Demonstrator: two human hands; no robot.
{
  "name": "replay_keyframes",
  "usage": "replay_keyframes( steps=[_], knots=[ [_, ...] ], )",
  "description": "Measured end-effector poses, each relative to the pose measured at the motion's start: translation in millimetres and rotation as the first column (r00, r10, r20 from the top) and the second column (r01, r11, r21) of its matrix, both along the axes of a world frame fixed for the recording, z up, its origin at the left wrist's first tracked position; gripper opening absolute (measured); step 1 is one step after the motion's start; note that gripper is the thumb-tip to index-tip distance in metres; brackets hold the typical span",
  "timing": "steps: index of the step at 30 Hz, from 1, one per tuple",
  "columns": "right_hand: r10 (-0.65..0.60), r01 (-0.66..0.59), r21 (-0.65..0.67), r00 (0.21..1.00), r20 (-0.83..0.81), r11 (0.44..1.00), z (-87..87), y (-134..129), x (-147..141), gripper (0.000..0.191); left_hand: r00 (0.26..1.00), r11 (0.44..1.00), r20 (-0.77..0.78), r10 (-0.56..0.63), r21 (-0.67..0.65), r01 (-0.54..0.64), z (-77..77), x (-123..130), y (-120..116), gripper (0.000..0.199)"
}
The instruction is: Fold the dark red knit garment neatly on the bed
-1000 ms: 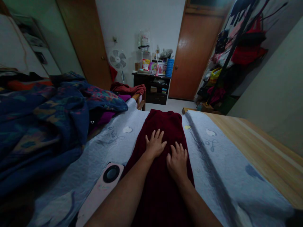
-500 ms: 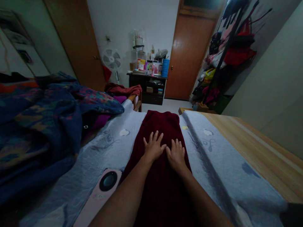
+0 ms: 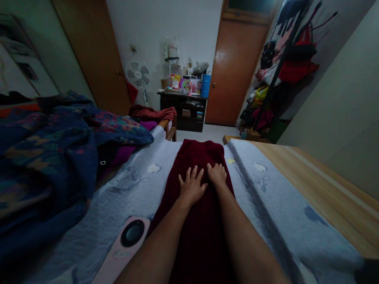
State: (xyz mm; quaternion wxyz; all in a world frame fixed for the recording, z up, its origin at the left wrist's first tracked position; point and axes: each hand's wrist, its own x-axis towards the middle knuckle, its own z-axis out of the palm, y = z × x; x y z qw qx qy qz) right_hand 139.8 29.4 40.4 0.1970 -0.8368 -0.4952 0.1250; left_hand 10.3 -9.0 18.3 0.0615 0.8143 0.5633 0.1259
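Right hand (image 3: pixel 217 174) slides up the red cloth (image 3: pixel 201 148), fingers bent, hold unclear; left hand (image 3: pixel 192 190) splays, empty, near phone (image 3: pixel 120 252), rumpled clothes (image 3: pixel 59 150).

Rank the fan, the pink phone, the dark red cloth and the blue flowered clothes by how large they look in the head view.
1. Blue flowered clothes, cut off by the frame
2. Dark red cloth, partly covered
3. Pink phone, also cut off
4. Fan, farthest from the camera
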Motion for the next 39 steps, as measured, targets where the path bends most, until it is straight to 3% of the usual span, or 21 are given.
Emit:
replay_keyframes(
  steps=[9, 16, 27, 30, 36, 39],
  knots=[
    [0.201, -0.203, 0.055, 0.979, 0.038, 0.978, -11.1, 11.7, 27.9, 0.06, 1.0, 1.0, -0.016, 0.012, 0.023, -0.012, -0.5, 1.9, -0.7, 0.063],
    [0.195, -0.213, 0.126, 0.97, 0.143, 0.969, -27.3, 10.2, 29.4, 0.056, 0.999, 0.999, -0.036, 0.017, 0.036, -0.016, -0.5, 2.5, -0.8, 0.062],
    [0.242, -0.293, 0.174, 0.935, 0.261, 0.94, -32.3, 7.7, 30.3, 0.047, 0.999, 0.999, -0.039, 0.027, 0.031, -0.026, 3.7, 3.4, -1.9, 0.063],
    [0.31, -0.359, 0.218, 0.922, 0.231, 0.907, -34.2, 9.8, 31.0, 0.045, 0.999, 1.0, -0.043, 0.023, 0.021, -0.022, 4.7, 3.4, -1.8, 0.063],
    [0.513, -0.527, 0.386, 0.845, 0.148, 0.757, -30.3, 11.4, 24.7, 0.043, 0.999, 1.0, -0.028, 0.019, 0.009, -0.018, 4.0, 3.2, -1.2, 0.06],
    [0.543, -0.549, 0.383, 0.829, 0.135, 0.743, -27.2, 9.1, 21.4, 0.042, 1.0, 1.0, -0.008, 0.004, -0.017, -0.005, 5.4, 0.8, 1.7, 0.059]
  ],
)
